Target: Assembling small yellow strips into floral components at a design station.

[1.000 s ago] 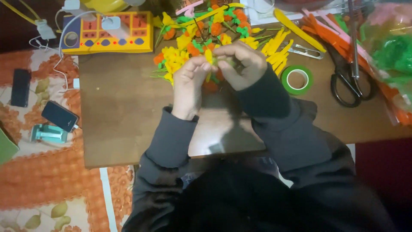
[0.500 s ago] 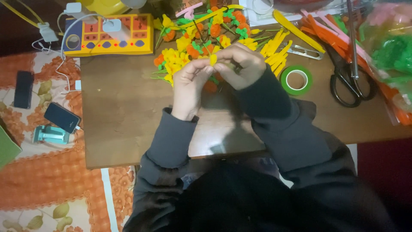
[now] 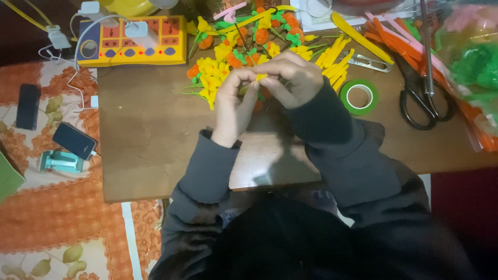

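Sleeves of soft grey cloth cover our arms over the smooth brown wooden table (image 3: 155, 135). Our left hand (image 3: 233, 101) and right hand (image 3: 290, 78) meet, fingertips pinched shut on a small fuzzy yellow piece (image 3: 261, 77). Just behind it lies a heap of fluffy yellow, orange and green flowers (image 3: 233, 57). Farther right sit a round green tape roll (image 3: 359, 96) and black scissors (image 3: 423, 98). Far left sits a yellow power strip (image 3: 132, 44).

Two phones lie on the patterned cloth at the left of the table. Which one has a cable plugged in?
The lower phone, lying slanted beside the teal holder, has a white cable at its end. The upper phone lies straight, with no cable attached.
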